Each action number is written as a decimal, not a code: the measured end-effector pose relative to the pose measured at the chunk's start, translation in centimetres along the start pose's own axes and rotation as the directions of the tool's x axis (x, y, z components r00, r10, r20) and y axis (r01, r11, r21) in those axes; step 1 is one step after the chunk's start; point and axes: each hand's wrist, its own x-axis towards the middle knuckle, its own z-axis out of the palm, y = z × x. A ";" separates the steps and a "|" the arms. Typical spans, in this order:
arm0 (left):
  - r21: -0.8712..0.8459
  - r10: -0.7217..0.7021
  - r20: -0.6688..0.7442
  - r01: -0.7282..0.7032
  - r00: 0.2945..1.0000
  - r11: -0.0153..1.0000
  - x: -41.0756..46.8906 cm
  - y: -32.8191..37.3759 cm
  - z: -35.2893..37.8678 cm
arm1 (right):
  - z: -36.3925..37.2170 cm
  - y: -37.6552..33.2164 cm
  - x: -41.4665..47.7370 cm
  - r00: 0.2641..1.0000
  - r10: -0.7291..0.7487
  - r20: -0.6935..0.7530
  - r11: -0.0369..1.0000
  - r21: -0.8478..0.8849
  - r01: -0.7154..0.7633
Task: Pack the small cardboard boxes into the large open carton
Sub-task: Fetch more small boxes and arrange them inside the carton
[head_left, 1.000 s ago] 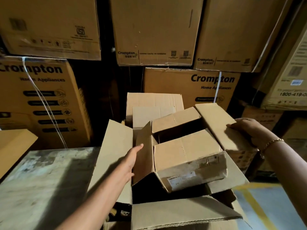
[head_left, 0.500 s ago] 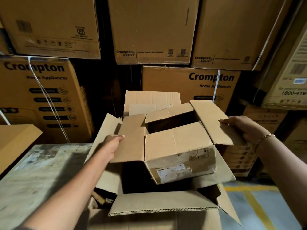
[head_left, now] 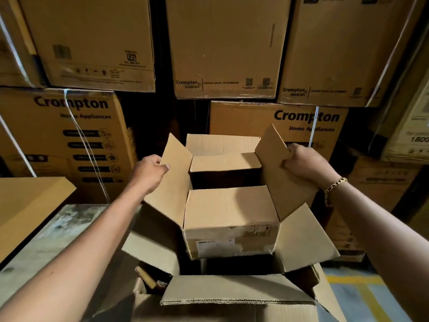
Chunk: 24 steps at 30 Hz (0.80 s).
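Box (head_left: 229,219), perched in the carton (head_left: 236,296) mouth, has had its side flaps lifted from splayed to raised, so I judge closing comes before packing; left hand (head_left: 149,169) and right hand (head_left: 306,163), arms outstretched, each pinch a flap edge.

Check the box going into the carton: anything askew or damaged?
The small box sits tilted across the large carton mouth, not seated. The left hand and right hand hold its side flaps up. No tears visible.
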 end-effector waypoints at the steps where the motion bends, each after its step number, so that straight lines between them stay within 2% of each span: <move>1: 0.033 0.008 -0.002 -0.008 1.000 0.999 -0.3 0.0 0.1 | 0.7 -0.4 -0.1 1.000 -0.012 0.013 1.000 -0.026 0.012; 5: 0.156 0.004 0.016 -0.007 1.000 0.988 -1.6 -1.5 1.7 | 4.2 -0.7 -0.8 0.997 -0.035 0.067 0.995 -0.092 0.041; 13: 0.338 0.012 0.082 -0.039 0.997 0.940 -3.9 -4.7 6.3 | 11.2 0.7 -3.3 0.985 0.037 0.170 0.996 -0.082 -0.024; 17: 0.455 0.017 0.119 -0.069 0.993 0.888 -5.1 -6.2 8.0 | 13.9 1.8 -4.3 0.983 0.025 0.180 0.997 -0.079 -0.011; 24: 0.521 0.085 0.151 -0.153 0.985 0.840 -6.3 -6.9 10.5 | 17.1 3.3 -5.2 0.971 0.071 0.229 0.990 -0.132 -0.041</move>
